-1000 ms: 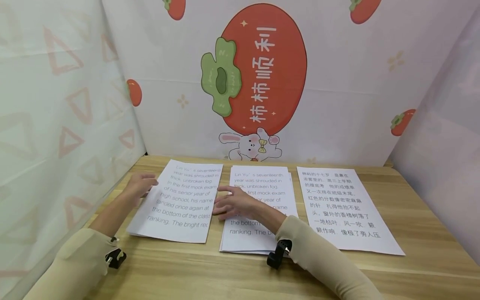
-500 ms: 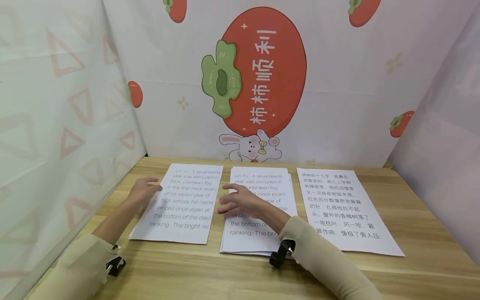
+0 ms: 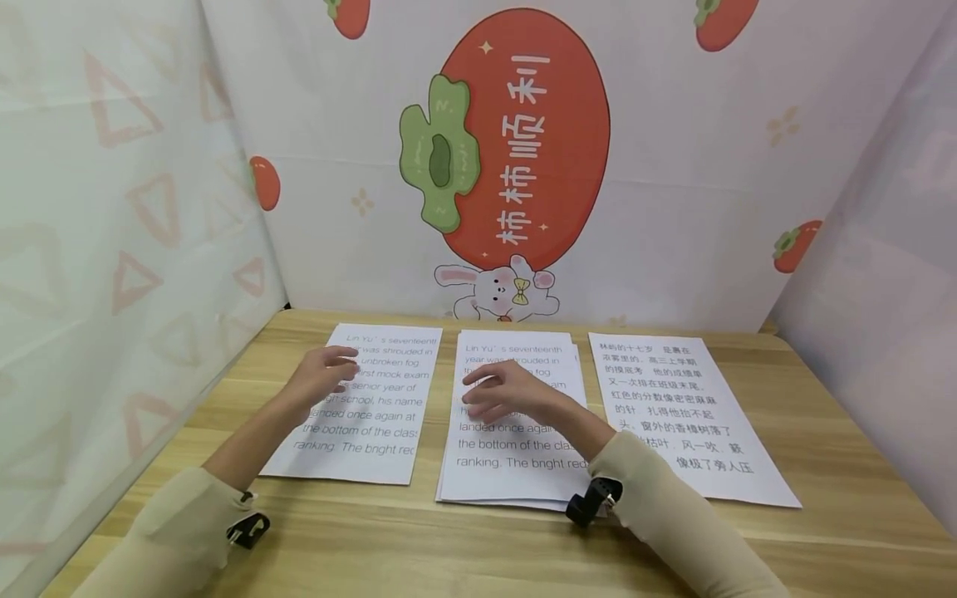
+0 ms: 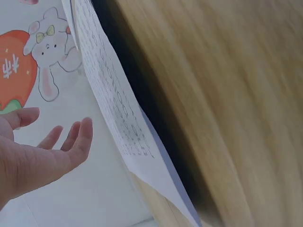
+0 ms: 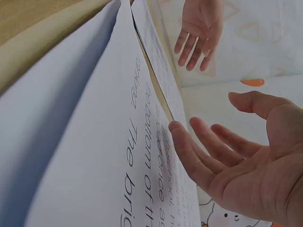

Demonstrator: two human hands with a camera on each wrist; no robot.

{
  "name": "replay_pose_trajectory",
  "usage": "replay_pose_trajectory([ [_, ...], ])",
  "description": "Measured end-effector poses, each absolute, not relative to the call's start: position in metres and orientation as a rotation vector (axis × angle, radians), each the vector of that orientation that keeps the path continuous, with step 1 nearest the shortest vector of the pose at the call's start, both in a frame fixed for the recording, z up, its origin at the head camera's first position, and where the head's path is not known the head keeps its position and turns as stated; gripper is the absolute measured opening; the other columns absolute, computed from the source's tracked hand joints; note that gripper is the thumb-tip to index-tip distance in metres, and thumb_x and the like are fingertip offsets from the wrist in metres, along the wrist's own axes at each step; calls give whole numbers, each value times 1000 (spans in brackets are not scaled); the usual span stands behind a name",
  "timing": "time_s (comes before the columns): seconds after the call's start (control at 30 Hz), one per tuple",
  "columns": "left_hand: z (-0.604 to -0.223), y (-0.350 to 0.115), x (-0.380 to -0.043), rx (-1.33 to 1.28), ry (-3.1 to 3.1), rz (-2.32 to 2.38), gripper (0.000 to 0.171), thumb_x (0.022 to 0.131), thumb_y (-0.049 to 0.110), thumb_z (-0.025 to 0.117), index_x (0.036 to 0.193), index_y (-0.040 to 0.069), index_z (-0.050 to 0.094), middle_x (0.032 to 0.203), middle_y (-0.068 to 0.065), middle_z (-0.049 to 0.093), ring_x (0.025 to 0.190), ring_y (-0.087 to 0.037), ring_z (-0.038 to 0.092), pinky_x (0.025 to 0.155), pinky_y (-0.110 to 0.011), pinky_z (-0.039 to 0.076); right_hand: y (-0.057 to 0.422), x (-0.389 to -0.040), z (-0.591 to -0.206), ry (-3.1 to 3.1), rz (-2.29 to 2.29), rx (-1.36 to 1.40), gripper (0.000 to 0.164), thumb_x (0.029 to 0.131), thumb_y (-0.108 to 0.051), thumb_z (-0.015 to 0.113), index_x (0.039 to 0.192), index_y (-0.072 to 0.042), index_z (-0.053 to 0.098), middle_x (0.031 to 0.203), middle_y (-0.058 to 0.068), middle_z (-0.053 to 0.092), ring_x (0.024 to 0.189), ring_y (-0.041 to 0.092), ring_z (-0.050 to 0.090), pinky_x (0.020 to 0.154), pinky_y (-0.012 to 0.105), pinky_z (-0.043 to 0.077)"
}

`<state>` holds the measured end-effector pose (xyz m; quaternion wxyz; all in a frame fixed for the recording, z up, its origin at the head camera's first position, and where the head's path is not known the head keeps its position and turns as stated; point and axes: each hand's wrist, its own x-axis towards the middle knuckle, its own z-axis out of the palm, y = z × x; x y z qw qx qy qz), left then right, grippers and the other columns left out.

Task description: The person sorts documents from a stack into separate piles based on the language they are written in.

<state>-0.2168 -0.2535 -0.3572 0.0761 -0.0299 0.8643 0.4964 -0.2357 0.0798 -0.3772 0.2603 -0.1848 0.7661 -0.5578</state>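
Note:
My left hand (image 3: 320, 378) hovers over the left stack of printed paper (image 3: 359, 448), its fingers loosely bent and nothing between them. The left wrist view shows that hand (image 4: 52, 153) apart from the sheets, thumb and fingers spread. Above the middle stack of English-text paper (image 3: 516, 482) is my right hand (image 3: 512, 390), also holding nothing. In the right wrist view the right hand (image 5: 246, 165) has its fingers relaxed and slightly bent, near the printed page (image 5: 109, 156). Lower sheets peek out at the edges of the middle stack.
On the right lies a sheet with Chinese text (image 3: 673, 399), partly behind my right sleeve. The wooden table (image 3: 389, 540) ends at a white cloth backdrop (image 3: 673, 208) printed with persimmons and a rabbit. White cloth (image 3: 134, 332) also hangs along the left side.
Both hands have shifted to the right. The left one moved from the left stack's edge to over its page; the right one left the gap between stacks for the middle stack.

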Motion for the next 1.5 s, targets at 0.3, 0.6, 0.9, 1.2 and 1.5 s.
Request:
replay_pose_trajectory([
  [0.3,-361,-233,-215,19,2509,1447,50,103,15,57,146,-9,48,140,-31,57,118,-39,63,97,-45,58,116,-231,-372,2208,-1460,-498,44,98,-15,70,135,7,61,115,20,74,96,31,76,86,40,64],
  [0.6,-366,-212,-214,67,2435,1464,49,103,15,58,147,-7,49,132,-26,62,109,-32,67,95,-39,60,145,-230,-374,2259,-1463,-468,44,97,-12,70,134,9,60,112,20,74,92,31,76,81,41,65],
  [0.9,-367,-189,-214,56,2315,1536,48,102,13,59,145,-6,50,129,-26,66,107,-31,72,91,-37,62,176,-224,-371,2289,-1494,-434,49,97,-13,70,137,12,55,118,27,71,93,35,76,82,45,65],
  [1.2,-370,-174,-212,30,2157,1608,53,100,7,59,149,-8,44,122,-27,68,105,-34,73,90,-39,63,204,-220,-369,2334,-1504,-294,49,100,-14,66,139,12,53,112,24,74,91,33,77,79,43,65],
  [1.5,-373,-166,-210,17,2045,1669,51,102,7,56,149,-7,42,122,-24,67,104,-32,73,89,-42,63,225,-216,-374,2333,-1527,-141,50,100,-13,65,141,12,50,110,23,75,87,30,78,77,39,66],
])
